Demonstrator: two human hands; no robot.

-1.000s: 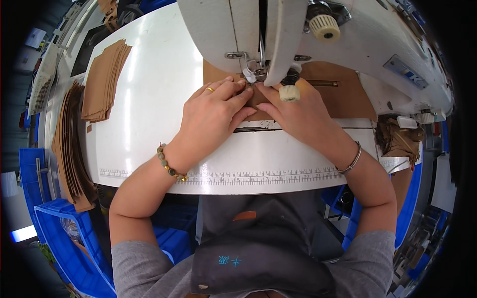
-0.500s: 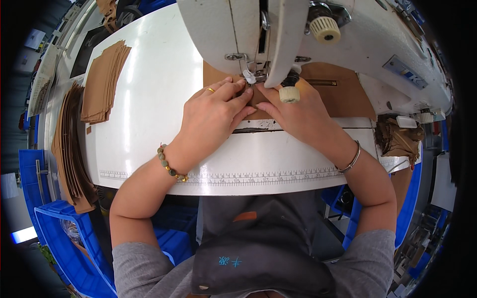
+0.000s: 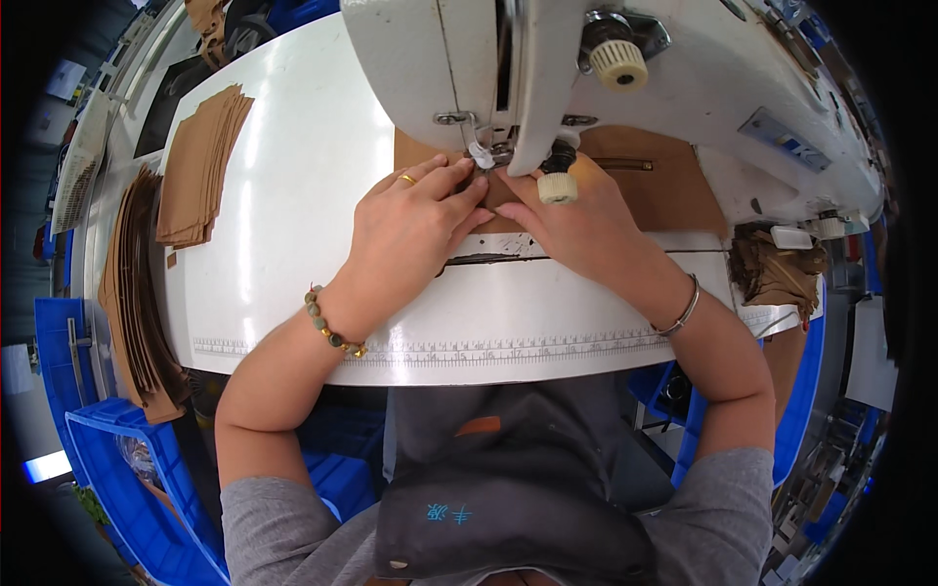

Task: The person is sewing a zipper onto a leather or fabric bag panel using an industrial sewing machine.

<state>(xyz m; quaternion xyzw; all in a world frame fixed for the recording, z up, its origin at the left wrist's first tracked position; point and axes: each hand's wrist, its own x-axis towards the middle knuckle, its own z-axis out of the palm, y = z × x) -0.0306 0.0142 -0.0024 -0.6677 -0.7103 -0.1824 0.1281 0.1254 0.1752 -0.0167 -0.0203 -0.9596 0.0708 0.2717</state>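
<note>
A flat brown piece [image 3: 674, 186], seemingly leather or fabric, lies under the head of a white sewing machine [image 3: 420, 59]. A narrow zipper opening [image 3: 625, 164] shows on its right part. My left hand [image 3: 415, 215] rests on the piece left of the presser foot [image 3: 500, 154], fingers lightly bent, thumb spread off. My right hand [image 3: 581, 220] lies on it from the right, index finger near the foot and thumb reaching toward the left thumb. Both hands press from above, open. The needle point and some right fingertips are hidden by machine parts.
Stacked brown pieces [image 3: 202, 166] lie at the table's left, with a thicker bundle [image 3: 142, 303] at its edge. Crumpled brown pieces [image 3: 777, 269] sit at the right. A printed ruler [image 3: 440, 350] runs along the front edge. Blue bins [image 3: 147, 498] stand below left.
The whole view has shifted slightly, moving the machine a little left in the picture. Both hands keep nearly the same place on the brown piece beside the presser foot.
</note>
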